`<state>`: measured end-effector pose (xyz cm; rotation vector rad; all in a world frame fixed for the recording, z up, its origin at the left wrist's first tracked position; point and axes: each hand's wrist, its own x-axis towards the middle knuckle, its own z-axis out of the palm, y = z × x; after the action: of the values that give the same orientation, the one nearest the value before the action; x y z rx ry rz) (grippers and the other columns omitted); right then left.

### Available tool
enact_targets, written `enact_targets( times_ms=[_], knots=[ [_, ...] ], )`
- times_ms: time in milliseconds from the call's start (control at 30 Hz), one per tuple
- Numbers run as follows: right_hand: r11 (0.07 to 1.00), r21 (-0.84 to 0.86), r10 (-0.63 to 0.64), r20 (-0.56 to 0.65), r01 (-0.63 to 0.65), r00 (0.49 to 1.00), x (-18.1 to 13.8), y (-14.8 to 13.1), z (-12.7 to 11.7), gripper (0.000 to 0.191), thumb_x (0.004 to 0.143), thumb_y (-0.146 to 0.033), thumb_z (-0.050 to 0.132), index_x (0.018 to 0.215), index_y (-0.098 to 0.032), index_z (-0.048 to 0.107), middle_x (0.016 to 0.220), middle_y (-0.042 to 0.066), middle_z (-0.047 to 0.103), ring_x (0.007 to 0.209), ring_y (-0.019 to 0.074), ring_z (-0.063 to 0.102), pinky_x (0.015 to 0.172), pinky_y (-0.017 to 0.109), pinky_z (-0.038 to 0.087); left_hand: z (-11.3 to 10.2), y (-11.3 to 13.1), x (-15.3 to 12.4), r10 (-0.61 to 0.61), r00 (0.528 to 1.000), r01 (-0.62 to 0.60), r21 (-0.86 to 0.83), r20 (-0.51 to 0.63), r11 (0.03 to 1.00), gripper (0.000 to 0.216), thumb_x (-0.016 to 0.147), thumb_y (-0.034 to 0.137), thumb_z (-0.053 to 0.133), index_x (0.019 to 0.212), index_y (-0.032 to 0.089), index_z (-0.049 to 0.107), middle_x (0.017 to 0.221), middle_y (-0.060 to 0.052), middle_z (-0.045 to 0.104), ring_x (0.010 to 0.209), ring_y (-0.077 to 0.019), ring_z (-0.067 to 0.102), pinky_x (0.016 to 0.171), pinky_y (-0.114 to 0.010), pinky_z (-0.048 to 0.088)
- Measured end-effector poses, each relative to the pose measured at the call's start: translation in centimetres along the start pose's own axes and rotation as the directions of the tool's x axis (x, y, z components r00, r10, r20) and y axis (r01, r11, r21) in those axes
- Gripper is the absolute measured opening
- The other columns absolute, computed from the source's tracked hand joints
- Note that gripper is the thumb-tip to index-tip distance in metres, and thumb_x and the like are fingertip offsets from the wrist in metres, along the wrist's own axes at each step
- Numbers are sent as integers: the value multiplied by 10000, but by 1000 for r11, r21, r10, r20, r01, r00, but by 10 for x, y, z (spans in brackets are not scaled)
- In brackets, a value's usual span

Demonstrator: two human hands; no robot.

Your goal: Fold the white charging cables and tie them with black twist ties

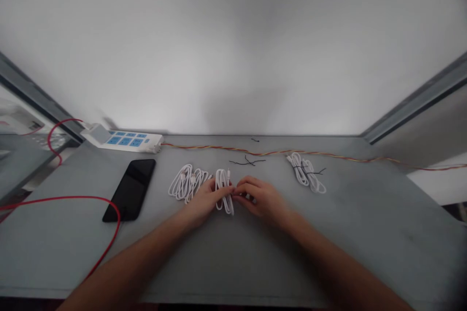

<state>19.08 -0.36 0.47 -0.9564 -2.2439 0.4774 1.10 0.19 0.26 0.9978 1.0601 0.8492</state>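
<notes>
Wall [164, 73]: dimly lit, palest at mid-height, soft shadow low in the centre
Surface [365, 223]: dull grey, darkening between the forearms [153, 252]
Hands [265, 200]: slightly blurred, fine detail smeared
Right corners: shaded nearly black
Side edges: stretched, wide-angle

Smooth plastic-looking cables [222, 180], glossy phone screen [133, 187], matt tabletop [233, 257], plastic power strip [127, 140]

Pale Panel [233, 34] Over a Grey Tabletop [365, 233]

From where I stand, the smooth panel rises straight from the tabletop's back edge, brightest around its middle and dimmer toward the top. A soft shadow [244, 107] falls low on it. Slanting grey frame bars border it, one at left [40, 92], one at right [416, 98]. Past the left bar I glimpse another grey surface [18, 160]; past the right, a whitish one [438, 189].
</notes>
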Motion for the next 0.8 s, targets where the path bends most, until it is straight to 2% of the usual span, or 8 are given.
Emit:
enact_targets(
  times_ms=[67, 167, 267, 367, 467, 567, 667, 800],
  knots=[
    [999, -3, 48, 14, -48, 999, 1, 0, -2, 104, 896, -230, 510, 869, -193, 604, 886, 54, 643, 739, 137, 604, 680, 263, 498, 0, 0, 0, -28, 999, 26, -56, -23, 998, 241, 677, 319, 687, 821, 136, 625, 633, 7, 594, 556, -106, 537, 505, -212, 358],
    [990, -18, 142, 35, -142, 989, 2, 3, -5, 119, 902, -237, 488, 862, -190, 589, 862, 50, 637, 716, 139, 588, 651, 264, 487, -1, 4, -3, -62, 998, 64, -166, 18, 984, 202, 652, 260, 657, 810, 146, 603, 671, -13, 626, 552, -122, 566, 483, -223, 390],
    [966, -25, 260, 61, -259, 964, 2, 7, -7, 140, 900, -258, 483, 864, -181, 593, 846, 51, 640, 685, 140, 584, 629, 268, 480, -1, 10, -7, -53, 995, 73, -272, 82, 959, 172, 620, 227, 631, 749, 167, 536, 832, -45, 673, 512, -111, 555, 419, -226, 393],
    [938, -15, 345, 52, -345, 937, 2, 12, -8, 145, 889, -277, 501, 872, -180, 608, 811, 41, 650, 665, 140, 586, 627, 270, 475, -2, 13, -8, 0, 996, 24, -280, 87, 960, 184, 629, 231, 632, 721, 171, 485, 972, -74, 675, 479, -80, 530, 392, -212, 374],
    [921, 7, 390, 26, -390, 921, 3, 13, -11, 138, 864, -288, 533, 863, -185, 625, 749, 26, 649, 640, 139, 584, 604, 259, 467, -2, 11, -6, 93, 995, -97, -148, -34, 984, 260, 633, 255, 693, 719, 170, 462, 1072, -76, 655, 462, -44, 518, 419, -201, 385],
    [915, 24, 402, 14, -402, 916, 4, 9, -12, 127, 847, -280, 547, 855, -187, 634, 723, 21, 648, 622, 136, 586, 587, 250, 465, -2, 7, -5, 200, 972, -189, 94, -127, 977, 293, 622, 285, 732, 691, 167, 473, 1101, -65, 649, 477, -47, 541, 479, -224, 437],
    [922, 7, 386, 31, -386, 922, 5, 5, -12, 122, 844, -273, 547, 850, -186, 632, 739, 26, 657, 621, 135, 593, 595, 253, 469, -3, 5, -5, 293, 942, -231, 313, -166, 921, 227, 677, 330, 706, 718, 170, 550, 910, -31, 688, 522, -86, 577, 528, -237, 454],
    [938, -25, 346, 67, -345, 936, 4, 3, -12, 131, 853, -283, 536, 854, -189, 627, 767, 36, 664, 638, 140, 600, 603, 260, 465, -5, 4, -4, 329, 922, -226, 408, -202, 885, 220, 738, 383, 661, 806, 176, 630, 689, 3, 668, 540, -122, 596, 549, -243, 457]
  ],
)
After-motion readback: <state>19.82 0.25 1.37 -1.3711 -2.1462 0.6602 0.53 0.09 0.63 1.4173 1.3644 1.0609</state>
